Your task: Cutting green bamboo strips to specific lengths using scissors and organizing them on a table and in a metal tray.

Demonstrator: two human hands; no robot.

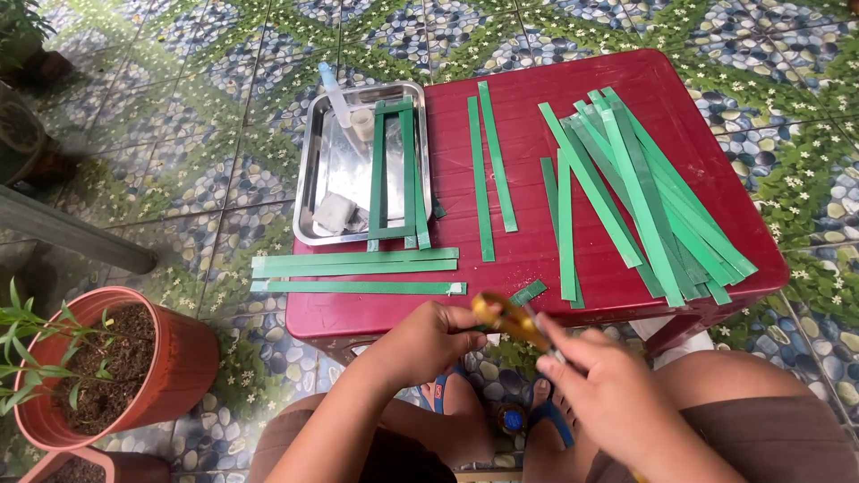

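Holding a pair of scissors with yellow handles [506, 317], the right hand [608, 394] is curled around the handles at the near edge of the red table [626, 80]; the scissors' long axis runs diagonally, from the right hand up and to the left toward the left hand [429, 340]. Whether the blades are parted cannot be told, as they are blurred. The left hand is closed in a loose fist beside the scissors' far end, and what it pinches is hidden. A short green strip piece [528, 292] lies just beyond the scissors on the table edge, tilted up to the right.

Three long green strips [358, 264] lie crosswise at the table's near left, overhanging its left edge. Two more strips [490, 170] lie lengthwise at the middle, and a fanned pile of strips [644, 197] slants across the right side. A metal tray [315, 179] at the far left holds a green strip frame [394, 170] and a glue bottle [335, 94]. A potted plant [116, 358] stands on the floor at left.
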